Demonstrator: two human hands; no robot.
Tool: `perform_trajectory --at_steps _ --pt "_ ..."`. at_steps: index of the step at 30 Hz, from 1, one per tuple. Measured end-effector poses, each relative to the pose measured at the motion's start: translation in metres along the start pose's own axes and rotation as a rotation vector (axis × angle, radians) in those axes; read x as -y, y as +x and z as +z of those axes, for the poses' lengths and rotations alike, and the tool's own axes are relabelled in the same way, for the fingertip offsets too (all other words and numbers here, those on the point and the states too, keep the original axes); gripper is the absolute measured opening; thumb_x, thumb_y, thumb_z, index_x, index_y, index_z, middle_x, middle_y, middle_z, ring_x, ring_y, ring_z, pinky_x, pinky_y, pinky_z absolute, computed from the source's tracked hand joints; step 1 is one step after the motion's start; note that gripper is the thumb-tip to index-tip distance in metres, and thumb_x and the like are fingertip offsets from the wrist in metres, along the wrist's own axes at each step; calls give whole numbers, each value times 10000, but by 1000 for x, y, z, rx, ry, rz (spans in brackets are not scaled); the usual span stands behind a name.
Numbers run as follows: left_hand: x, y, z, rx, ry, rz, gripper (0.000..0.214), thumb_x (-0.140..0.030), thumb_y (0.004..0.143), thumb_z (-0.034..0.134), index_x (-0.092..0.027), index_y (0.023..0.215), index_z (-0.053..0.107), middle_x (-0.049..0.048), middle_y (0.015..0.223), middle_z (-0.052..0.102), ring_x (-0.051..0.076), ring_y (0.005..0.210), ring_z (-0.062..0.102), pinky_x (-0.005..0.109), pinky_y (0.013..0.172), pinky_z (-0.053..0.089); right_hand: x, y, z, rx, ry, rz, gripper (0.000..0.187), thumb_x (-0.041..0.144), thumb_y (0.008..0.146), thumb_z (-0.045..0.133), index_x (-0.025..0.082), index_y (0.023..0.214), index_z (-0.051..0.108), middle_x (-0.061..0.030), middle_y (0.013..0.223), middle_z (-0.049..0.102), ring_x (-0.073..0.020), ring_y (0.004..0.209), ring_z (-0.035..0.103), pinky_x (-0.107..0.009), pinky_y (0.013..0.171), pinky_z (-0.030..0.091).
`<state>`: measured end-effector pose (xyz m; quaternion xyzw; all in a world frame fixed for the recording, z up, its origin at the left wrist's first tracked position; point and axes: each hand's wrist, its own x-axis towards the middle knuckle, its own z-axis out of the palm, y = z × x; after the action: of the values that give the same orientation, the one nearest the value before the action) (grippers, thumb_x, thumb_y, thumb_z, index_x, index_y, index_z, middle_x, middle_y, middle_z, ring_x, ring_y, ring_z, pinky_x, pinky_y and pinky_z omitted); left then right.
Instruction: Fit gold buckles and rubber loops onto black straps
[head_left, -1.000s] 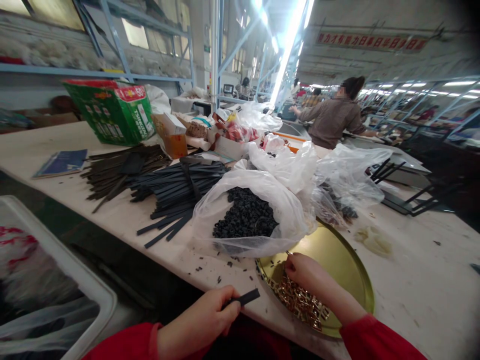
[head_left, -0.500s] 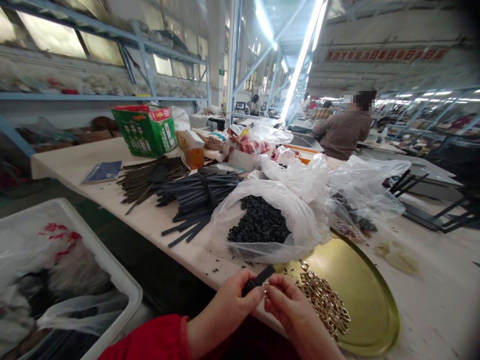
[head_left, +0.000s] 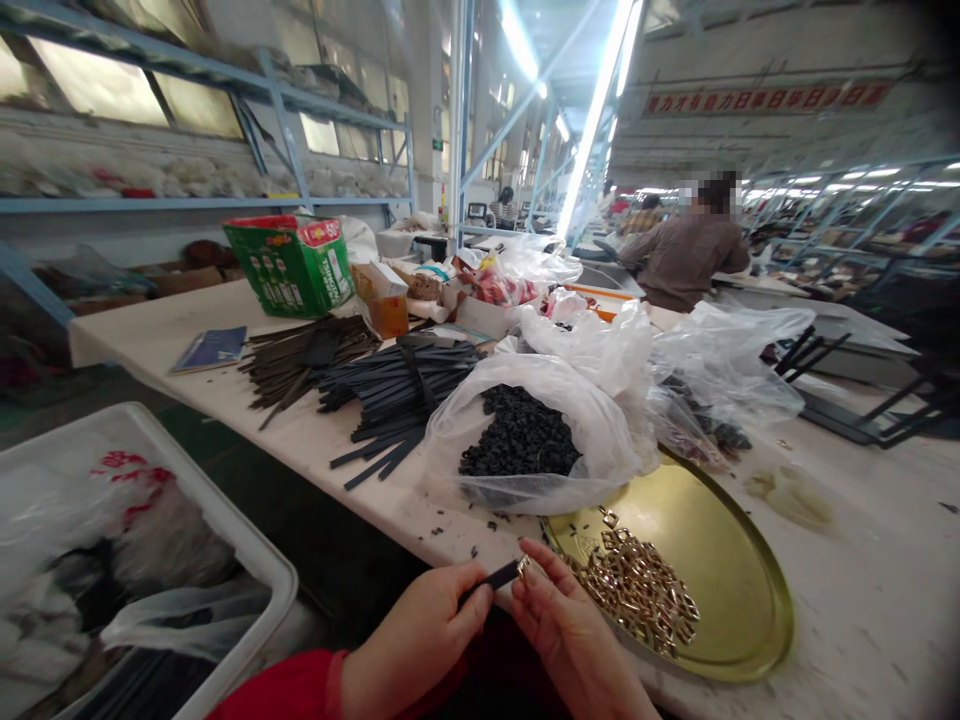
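Note:
My left hand (head_left: 427, 630) is closed on a black strap (head_left: 501, 577), pinched between thumb and fingers, with its end pointing toward my other hand. Between the fingertips of my right hand (head_left: 562, 620) is a small gold buckle (head_left: 525, 567), right at the strap's end; whether the strap passes through it I cannot tell. A heap of similar gold buckles (head_left: 637, 580) lies on the gold oval tray (head_left: 739, 600) just beyond my right hand. Behind both hands stands an open clear plastic bag (head_left: 607, 420) full of small black loops (head_left: 521, 440).
Bundles of black straps (head_left: 397, 385) lie on the table (head_left: 405, 515), near a blue booklet (head_left: 210, 348) and a green carton (head_left: 289, 265). A white bin (head_left: 281, 590) with bagged material stands at the left. A co-worker (head_left: 686, 250) sits farther back, facing away.
The gold buckle is now up at the strap's end in my right fingertips. My left hand has shifted slightly left and down, and the strap lies flatter. The view has moved a little.

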<state>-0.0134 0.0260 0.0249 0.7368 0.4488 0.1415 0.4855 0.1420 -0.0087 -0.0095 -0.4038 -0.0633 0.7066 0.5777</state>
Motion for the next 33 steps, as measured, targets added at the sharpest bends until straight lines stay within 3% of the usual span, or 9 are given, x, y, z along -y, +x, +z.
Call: perform_trajectory --at_steps 7,13,18,23,28,30,33 --pt "-6 -6 -2 41 159 53 244 -242 863 377 -163 765 586 9 738 597 135 678 522 204 615 354 -8 -3 -8 5 -204 -99 403 329 519 830 171 858 679 33 607 618 -41 510 481 -134 490 406" --pt "0 -8 0 -12 323 103 245 -201 877 358 -182 844 600 26 837 628 149 754 552 217 669 361 -11 -1 -9 -24 84 62 360 217 523 837 196 839 666 33 653 646 -42 554 572 -121 531 478" --pt "8 -4 1 -21 525 120 253 -206 887 342 -173 812 581 45 796 609 160 709 545 242 622 340 -16 -1 -8 -80 150 128 371 175 493 843 183 814 658 31 716 662 -49 574 606 -117 552 521" --pt "9 0 5 -3 369 112 225 -208 882 361 -176 778 558 18 777 604 133 688 528 218 601 334 -23 3 -8 -99 151 110 355 207 511 837 179 812 650 31 719 660 -51 572 608 -118 550 523" --pt "6 7 13 16 149 54 246 -236 882 358 -164 728 537 7 745 599 119 676 523 198 605 352 -41 12 -13 -84 -53 -71 384 339 500 833 151 766 630 49 535 604 -41 441 521 -113 421 434" --pt "6 7 12 50 99 6 230 -239 868 374 -164 739 549 1 719 603 118 652 525 199 577 347 -42 14 -15 -99 -100 -143 369 371 519 819 152 729 610 63 494 567 -37 419 485 -115 404 401" --pt "7 5 9 115 10 -83 203 -253 843 401 -158 767 564 -4 675 604 115 605 524 197 534 342 -39 12 -16 -141 -61 -133 376 370 511 824 163 686 564 68 545 569 -41 458 489 -132 444 418"
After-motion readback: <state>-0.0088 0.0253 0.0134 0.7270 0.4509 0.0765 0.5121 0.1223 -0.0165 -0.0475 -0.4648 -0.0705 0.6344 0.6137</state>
